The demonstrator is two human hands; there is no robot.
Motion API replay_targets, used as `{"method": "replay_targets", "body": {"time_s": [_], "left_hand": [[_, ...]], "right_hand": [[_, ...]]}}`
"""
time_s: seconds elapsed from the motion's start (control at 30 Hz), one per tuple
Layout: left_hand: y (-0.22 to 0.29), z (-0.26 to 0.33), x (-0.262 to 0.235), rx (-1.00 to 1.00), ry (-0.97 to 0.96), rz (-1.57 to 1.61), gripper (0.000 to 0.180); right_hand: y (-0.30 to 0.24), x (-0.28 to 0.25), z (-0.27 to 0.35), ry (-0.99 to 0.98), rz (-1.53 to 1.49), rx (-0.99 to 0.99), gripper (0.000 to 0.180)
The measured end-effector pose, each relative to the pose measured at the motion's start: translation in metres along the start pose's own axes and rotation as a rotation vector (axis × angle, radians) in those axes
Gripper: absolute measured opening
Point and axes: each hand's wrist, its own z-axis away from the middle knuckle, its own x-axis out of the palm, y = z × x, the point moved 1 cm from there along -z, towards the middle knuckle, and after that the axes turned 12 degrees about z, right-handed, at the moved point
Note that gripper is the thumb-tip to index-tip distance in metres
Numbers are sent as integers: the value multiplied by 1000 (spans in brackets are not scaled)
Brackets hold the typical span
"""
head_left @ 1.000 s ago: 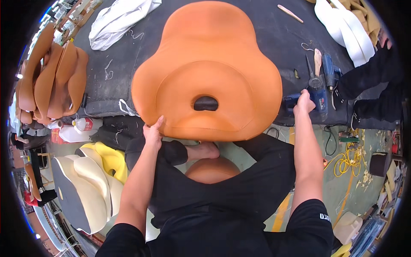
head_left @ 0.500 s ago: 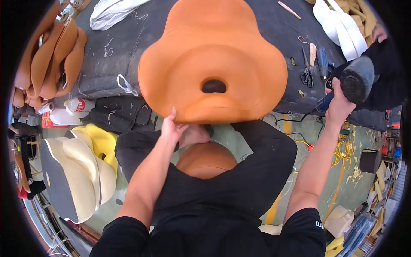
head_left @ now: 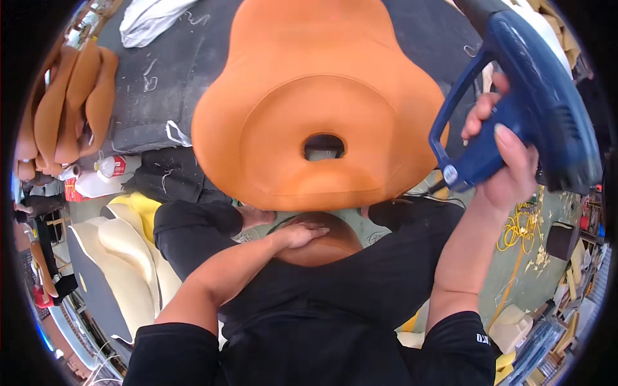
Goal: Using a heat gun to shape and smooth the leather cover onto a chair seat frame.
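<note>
A large orange seat cushion (head_left: 341, 96) with an oval hole lies at the edge of the dark worktable in front of me. My right hand (head_left: 505, 145) is closed round the handle of a blue heat gun (head_left: 534, 96), raised close to the camera over the cushion's right side. Its dark nozzle points away from me, past the upper edge of the view. My left hand (head_left: 301, 235) lies flat, palm down, on a round brown stool seat (head_left: 322, 251) between my legs, just below the cushion's near edge.
A stack of brown cushions (head_left: 77, 103) stands at the far left, and white cloth (head_left: 151, 22) lies on the dark worktable (head_left: 174, 71). Cream foam pieces (head_left: 122, 257) lean at my left. A jug (head_left: 109, 174) sits beside the table; a yellow cable (head_left: 521, 228) coils on the floor at right.
My left hand has left the cushion's near edge and come down onto the stool. My right hand has brought the heat gun up and turned it, nozzle away from me.
</note>
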Motion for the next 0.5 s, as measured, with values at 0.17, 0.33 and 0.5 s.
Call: {"method": "replay_targets", "body": {"time_s": [0.17, 0.33, 0.5], "left_hand": [[2, -23, 7, -205, 36, -31, 70], [27, -22, 35, -345, -126, -14, 84], [32, -23, 74, -358, -107, 9, 83]], "right_hand": [[30, -18, -38, -138, -117, 118, 85], [66, -22, -44, -143, -255, 280, 90], [73, -22, -34, -181, -353, 278, 90]]}}
